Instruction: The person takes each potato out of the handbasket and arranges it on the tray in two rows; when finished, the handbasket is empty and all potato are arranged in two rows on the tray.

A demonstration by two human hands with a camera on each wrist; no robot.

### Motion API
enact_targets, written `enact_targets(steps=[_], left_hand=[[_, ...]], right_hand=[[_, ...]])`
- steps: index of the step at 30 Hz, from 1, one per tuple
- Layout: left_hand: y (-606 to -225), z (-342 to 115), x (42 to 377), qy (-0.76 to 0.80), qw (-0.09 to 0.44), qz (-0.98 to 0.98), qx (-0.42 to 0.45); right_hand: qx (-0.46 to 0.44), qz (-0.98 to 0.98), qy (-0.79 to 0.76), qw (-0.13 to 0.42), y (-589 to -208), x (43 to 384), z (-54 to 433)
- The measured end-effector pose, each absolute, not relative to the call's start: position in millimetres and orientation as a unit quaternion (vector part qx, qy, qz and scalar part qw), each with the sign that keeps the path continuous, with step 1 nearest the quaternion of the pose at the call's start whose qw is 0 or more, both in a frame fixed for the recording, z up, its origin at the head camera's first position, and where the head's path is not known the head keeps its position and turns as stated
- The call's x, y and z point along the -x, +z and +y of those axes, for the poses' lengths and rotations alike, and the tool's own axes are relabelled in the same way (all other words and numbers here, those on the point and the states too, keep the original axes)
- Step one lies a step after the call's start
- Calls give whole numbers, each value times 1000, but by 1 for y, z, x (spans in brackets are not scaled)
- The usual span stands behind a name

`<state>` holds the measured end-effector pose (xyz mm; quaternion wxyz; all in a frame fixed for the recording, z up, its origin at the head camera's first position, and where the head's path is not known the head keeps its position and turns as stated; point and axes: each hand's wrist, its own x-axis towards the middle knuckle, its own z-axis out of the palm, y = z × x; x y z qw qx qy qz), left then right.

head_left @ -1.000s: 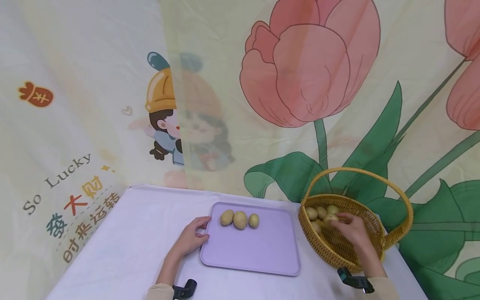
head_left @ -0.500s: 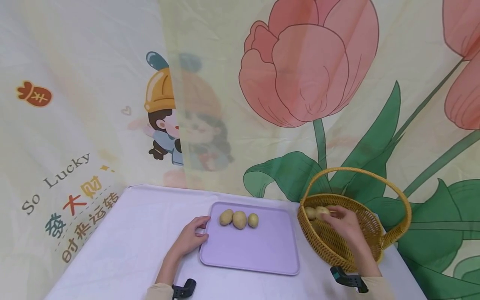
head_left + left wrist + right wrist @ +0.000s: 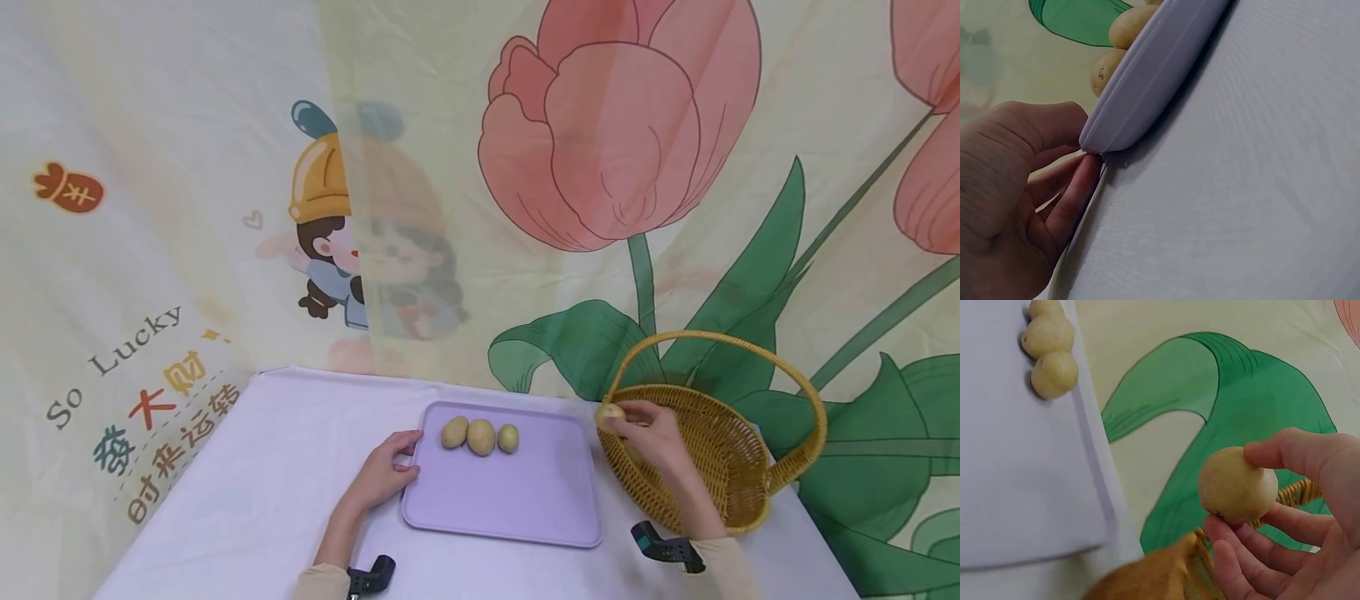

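My right hand [image 3: 660, 437] pinches a small round potato [image 3: 1235, 487] between thumb and fingers, at the left rim of the wicker basket [image 3: 731, 450]. In the right wrist view the potato shows nearly whole, with the fingers beneath it. Three potatoes [image 3: 481, 437] sit in a row near the far edge of the lilac tray [image 3: 502, 504]. At the tray's left edge my left hand [image 3: 381, 473] grips the rim, with digits on both sides of it in the left wrist view. Part of another potato [image 3: 633, 454] shows inside the basket; the arm hides much of the rest there.
The basket's tall arched handle [image 3: 720, 336] rises over it, right of the tray. A white cloth covers the table [image 3: 315, 417]. Behind it hangs a printed curtain [image 3: 427, 192] with tulips and cartoon figures.
My right hand has lifted a potato from among those in the basket and carried it left to the basket's rim. The left hand and the three potatoes on the tray stay put.
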<state>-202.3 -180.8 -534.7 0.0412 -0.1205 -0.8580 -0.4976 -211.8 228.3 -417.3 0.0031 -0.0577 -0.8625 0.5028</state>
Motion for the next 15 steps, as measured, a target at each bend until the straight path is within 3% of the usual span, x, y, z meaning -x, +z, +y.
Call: enact_targets(steps=[15], left_hand=[[-537, -181, 202, -498, 44, -858, 120]], right_hand=[[38, -833, 551, 30, -445, 226, 167]])
